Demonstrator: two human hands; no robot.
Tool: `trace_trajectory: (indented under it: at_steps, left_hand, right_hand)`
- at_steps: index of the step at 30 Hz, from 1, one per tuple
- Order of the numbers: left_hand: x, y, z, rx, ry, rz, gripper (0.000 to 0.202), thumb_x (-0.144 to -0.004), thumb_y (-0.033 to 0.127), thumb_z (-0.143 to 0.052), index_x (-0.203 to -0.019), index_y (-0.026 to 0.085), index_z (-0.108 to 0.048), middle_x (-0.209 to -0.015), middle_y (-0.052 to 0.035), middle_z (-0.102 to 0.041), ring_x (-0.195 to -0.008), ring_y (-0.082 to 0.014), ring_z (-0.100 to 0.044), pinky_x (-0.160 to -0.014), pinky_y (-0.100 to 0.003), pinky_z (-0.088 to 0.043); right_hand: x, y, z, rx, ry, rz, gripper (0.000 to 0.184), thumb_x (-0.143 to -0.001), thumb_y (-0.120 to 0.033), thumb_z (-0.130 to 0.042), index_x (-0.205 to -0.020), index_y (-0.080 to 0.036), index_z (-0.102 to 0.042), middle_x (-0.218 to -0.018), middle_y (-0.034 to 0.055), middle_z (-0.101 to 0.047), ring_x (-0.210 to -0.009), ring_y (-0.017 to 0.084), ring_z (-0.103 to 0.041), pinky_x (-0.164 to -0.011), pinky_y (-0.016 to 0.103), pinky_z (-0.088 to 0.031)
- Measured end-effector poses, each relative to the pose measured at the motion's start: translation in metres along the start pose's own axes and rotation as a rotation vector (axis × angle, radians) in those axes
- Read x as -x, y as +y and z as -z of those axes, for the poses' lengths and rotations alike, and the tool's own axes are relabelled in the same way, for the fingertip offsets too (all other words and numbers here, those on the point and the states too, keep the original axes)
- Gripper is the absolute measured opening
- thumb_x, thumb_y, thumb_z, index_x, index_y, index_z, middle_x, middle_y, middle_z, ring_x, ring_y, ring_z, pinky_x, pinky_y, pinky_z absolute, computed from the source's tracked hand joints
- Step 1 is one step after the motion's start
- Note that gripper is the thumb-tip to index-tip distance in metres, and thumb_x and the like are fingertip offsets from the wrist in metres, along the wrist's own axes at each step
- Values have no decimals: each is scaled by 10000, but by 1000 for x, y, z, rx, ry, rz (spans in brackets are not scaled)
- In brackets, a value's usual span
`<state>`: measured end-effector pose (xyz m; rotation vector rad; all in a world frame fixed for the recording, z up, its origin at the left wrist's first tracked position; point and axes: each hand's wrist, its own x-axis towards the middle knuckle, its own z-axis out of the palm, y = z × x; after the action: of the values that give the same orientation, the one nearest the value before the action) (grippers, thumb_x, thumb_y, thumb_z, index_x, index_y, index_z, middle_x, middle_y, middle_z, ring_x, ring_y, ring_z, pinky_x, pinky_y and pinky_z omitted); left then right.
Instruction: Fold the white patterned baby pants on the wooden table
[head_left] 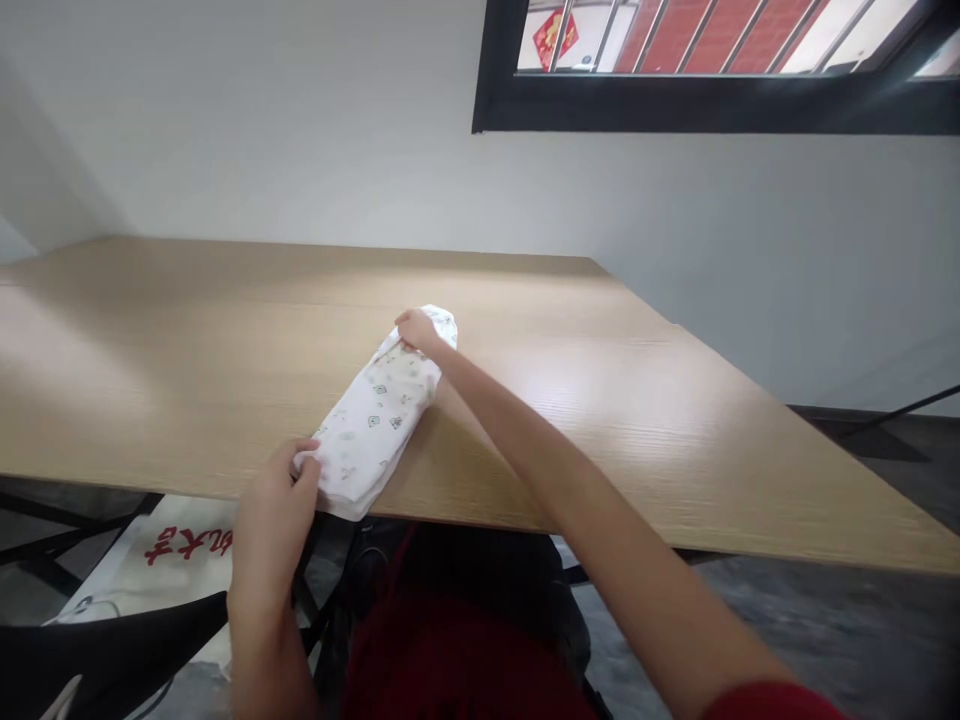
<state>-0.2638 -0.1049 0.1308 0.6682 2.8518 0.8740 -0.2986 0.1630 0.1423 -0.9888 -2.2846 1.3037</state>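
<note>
A white cloth with small printed figures lies folded into a long strip, slanting across the table from its front edge toward the middle. My left hand pinches the near left corner between thumb and fingers, right at the table's edge. At the far end, my right hand rests with its fingers closed on the cloth's upper left border. The near end of the cloth reaches slightly past the table's front edge. What kind of cloth it is, I cannot tell.
The wooden table runs back to a white wall. Above on the right is a dark-framed window with bars. Below the table at left hangs or lies a pale bag with red characters.
</note>
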Motion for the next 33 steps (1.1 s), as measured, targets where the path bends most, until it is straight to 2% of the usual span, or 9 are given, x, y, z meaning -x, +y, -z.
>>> trace_trajectory:
  at_steps: [4, 7, 11, 16, 19, 23, 28, 30, 33]
  left_hand:
    - [-3, -1, -9, -155, -134, -43, 267, -840, 281, -374, -1025, 222, -558, -713, -36, -609, -702, -227, -576, -617, -282, -379]
    - [17, 18, -16, -194, -282, -221, 220, -842, 218, -376, -970, 190, -552, -703, -34, -597, -707, -205, -577, -637, -274, -387]
    - [27, 52, -17, -173, -536, -574, 225, -869, 300, -399, -901, 186, -591, -819, -42, -573, -711, -185, -577, -658, -289, -435]
    - [-46, 103, -37, -274, -353, -885, 355, -921, 261, -325, -1205, 129, -493, -1329, -152, -370, -1053, -230, -519, -916, -389, -391]
    - [-76, 122, -61, -320, -447, -894, 352, -920, 250, -360, -1213, 97, -483, -1261, -150, -489, -1116, -237, -495, -927, -358, -396]
    - [-27, 104, -75, -362, -481, -855, 467, -935, 360, -360, -1316, 90, -390, -1384, -193, -360, -1268, -323, -344, -1001, -467, -322]
    - [59, 54, -42, -245, -501, -955, 569, -916, 474, -372, -1360, 121, -333, -1407, -147, -351, -1311, -279, -293, -1059, -472, -278]
    - [58, 42, -24, -211, -594, -1017, 593, -859, 467, -506, -1354, 183, -349, -1387, -100, -398, -1281, -255, -348, -1059, -444, -300]
    - [30, 31, -10, -310, -595, -980, 646, -760, 133, -603, -1343, 279, -366, -1401, -63, -368, -1251, -260, -366, -1029, -444, -328]
  right_hand:
    - [1, 25, -16, 261, 67, 184, 367, -861, -66, -411, -1213, -123, -497, -1046, 144, -590, -957, 243, -551, -789, 319, -429]
    - [8, 46, 10, 351, 59, 279, 461, -902, -110, -359, -1361, -126, -330, -1139, 141, -561, -1022, 223, -524, -857, 318, -398]
    - [38, 64, 57, 382, -64, 302, 381, -892, -129, -357, -1255, -115, -472, -1084, 108, -607, -929, 197, -570, -798, 290, -442]
    - [85, 73, 79, 330, -352, 395, 321, -899, -149, -341, -1140, -174, -552, -1191, 64, -564, -1045, 194, -529, -858, 311, -445]
    - [77, 79, 76, 494, -330, 504, 360, -872, -79, -293, -1124, -146, -543, -1172, 87, -563, -1053, 190, -521, -888, 321, -428]
    - [28, 83, 68, 662, -192, 514, 368, -901, -135, -299, -1221, -75, -469, -1322, 157, -420, -1223, 250, -365, -1015, 399, -300]
    - [-3, 71, 59, 678, -207, 501, 390, -902, -125, -295, -1257, -61, -443, -1365, 165, -355, -1242, 267, -334, -1034, 411, -275]
    - [11, 63, 60, 690, -294, 498, 337, -895, -150, -350, -1179, -88, -521, -1270, 153, -464, -1138, 260, -456, -967, 387, -372]
    - [62, 58, 70, 701, -495, 547, 338, -886, -281, -469, -1186, -147, -546, -1244, 111, -510, -1096, 250, -504, -920, 363, -431]
